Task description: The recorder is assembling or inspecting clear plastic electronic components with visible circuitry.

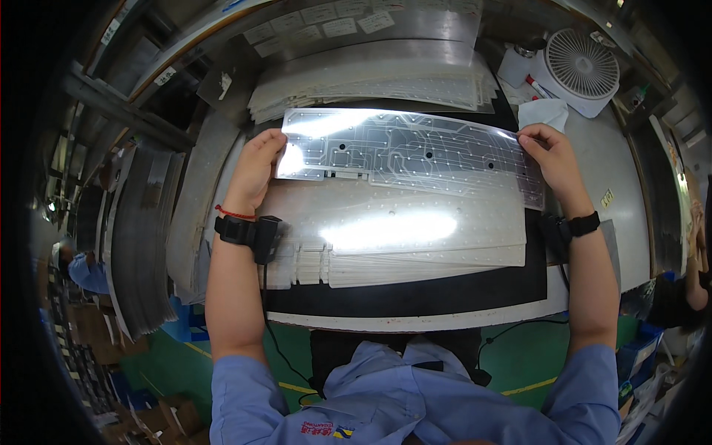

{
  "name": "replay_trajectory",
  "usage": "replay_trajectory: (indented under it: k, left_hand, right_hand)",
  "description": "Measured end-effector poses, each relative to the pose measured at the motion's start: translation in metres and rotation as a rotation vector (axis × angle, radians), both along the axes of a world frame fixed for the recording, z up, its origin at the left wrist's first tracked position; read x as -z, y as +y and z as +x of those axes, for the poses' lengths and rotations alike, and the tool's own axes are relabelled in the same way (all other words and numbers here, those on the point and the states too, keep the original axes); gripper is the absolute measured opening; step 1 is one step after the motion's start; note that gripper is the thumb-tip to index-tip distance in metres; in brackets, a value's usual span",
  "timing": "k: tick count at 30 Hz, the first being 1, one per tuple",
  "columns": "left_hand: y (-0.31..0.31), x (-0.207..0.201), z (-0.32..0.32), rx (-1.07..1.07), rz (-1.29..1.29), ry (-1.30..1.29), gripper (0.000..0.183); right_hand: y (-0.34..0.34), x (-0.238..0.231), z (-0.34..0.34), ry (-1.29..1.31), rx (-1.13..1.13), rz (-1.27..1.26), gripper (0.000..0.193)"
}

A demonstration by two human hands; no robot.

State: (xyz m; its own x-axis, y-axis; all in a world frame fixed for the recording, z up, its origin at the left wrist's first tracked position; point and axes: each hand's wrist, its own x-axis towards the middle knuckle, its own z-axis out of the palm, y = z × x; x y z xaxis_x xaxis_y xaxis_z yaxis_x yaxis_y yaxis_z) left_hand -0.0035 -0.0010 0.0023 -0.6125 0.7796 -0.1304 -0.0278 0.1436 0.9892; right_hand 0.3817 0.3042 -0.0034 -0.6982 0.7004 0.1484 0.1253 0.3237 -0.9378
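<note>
1 clear circuit-patterned sheet (415, 167), held at its ends: left hand (258, 163) pinches left edge, right hand (552, 157) pinches upper right corner, grips closed on it. Sheet spans between hands, over rear part of front stack (426, 252) of pale sheets; can't tell if touching. Front stack sits on black mat (504, 285), back stack (371, 70) beyond. White fan (582, 65) at far right of table (604, 167).

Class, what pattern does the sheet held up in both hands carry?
The sheet carries pale, circuit-like lines with dots, seen in the head view.
</note>
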Motion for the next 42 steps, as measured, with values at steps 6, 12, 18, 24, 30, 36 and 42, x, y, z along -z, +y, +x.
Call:
replay_trajectory:
  k: [6, 12, 18, 24, 30, 36, 42]
  left_hand:
    - [0.007, -0.011, 0.007, -0.170, 0.011, 0.704, 0.033]
    - [0.027, -0.031, 0.044, 0.128, 0.003, 1.204, 0.037]
    - [0.041, -0.035, 0.052, 0.154, -0.146, 1.284, 0.027]
    - [0.050, -0.035, 0.042, 0.151, -0.104, 1.121, 0.018]
    - [0.022, -0.047, 0.012, -0.176, 0.203, 0.909, 0.014]
    - [-0.036, -0.093, 0.133, 0.492, 0.177, 0.827, 0.024]
    - [-0.049, -0.080, 0.138, 0.892, 0.272, 0.629, 0.042]
  right_hand:
    - [-0.008, -0.004, -0.003, -0.049, -0.088, -0.053, 0.010]
    - [-0.014, -0.002, -0.011, 0.003, -0.145, -0.086, 0.010]
    - [-0.015, 0.000, -0.013, 0.013, -0.141, -0.023, 0.010]
    - [-0.014, -0.001, -0.010, -0.004, -0.142, -0.030, 0.010]
    - [-0.016, -0.001, -0.017, 0.016, -0.142, 0.022, 0.011]
    - [-0.009, 0.004, -0.008, 0.024, -0.114, 0.028, 0.010]
    - [-0.010, 0.001, -0.005, 0.025, -0.106, -0.022, 0.011]
